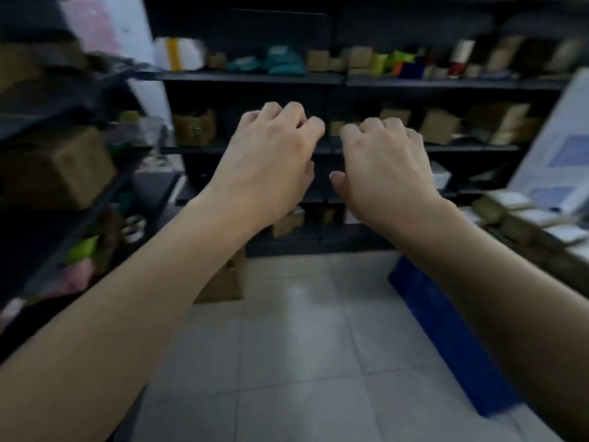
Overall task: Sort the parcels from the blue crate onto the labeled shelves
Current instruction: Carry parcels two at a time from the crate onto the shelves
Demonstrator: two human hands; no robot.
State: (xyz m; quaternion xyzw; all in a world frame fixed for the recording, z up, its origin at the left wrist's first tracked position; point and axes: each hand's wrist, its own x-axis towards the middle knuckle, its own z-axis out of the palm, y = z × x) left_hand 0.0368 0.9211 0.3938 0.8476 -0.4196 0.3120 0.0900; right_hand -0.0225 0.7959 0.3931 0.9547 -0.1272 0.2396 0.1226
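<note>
My left hand (271,157) and my right hand (385,164) are held out side by side in mid-air, backs up, with the fingers loosely curled under. Nothing shows in either hand. Behind them stands a dark shelf unit (255,78) carrying brown boxes (439,126) and teal parcels (283,63). The blue crate (446,333) sits on the floor at the right, partly hidden by my right forearm; its contents are out of sight. The whole view is blurred.
A second dark rack at the left holds a large cardboard box (63,173). Another cardboard box (226,282) stands on the tiled floor by the shelf foot. At the right, small flat boxes (526,218) are stacked below a leaning white board (561,148).
</note>
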